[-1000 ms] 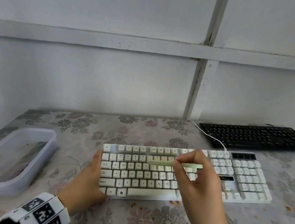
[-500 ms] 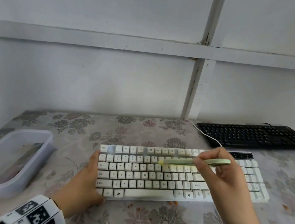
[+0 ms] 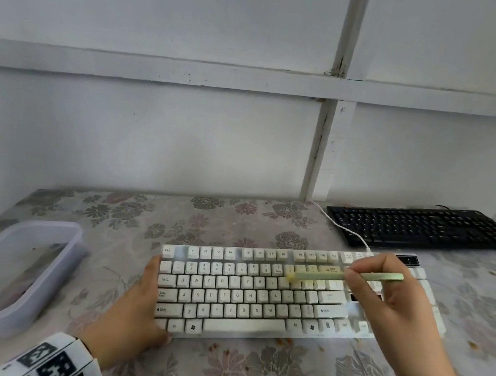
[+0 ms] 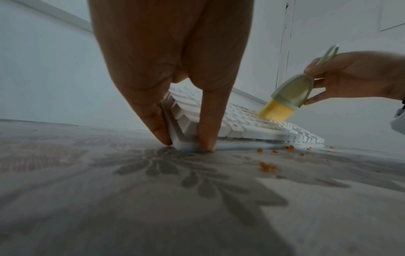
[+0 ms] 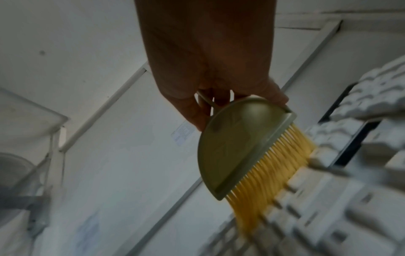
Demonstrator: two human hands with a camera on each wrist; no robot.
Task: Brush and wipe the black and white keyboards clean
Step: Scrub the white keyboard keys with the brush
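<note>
While the left hand (image 3: 134, 304) is bracing the white keyboard (image 3: 246, 299) at its left end, fingers straight, the right hand (image 3: 382, 299) is pinching the brush (image 3: 345, 276) over its far-right keys. Crumbs (image 4: 267, 167) are lying near; black keyboard (image 3: 421, 227), far right, appears untouched; wiping remains.

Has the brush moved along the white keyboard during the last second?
Yes. The brush moved toward the right end of the white keyboard; its bristles left the middle keys and now sweep near the Backspace key.
</note>
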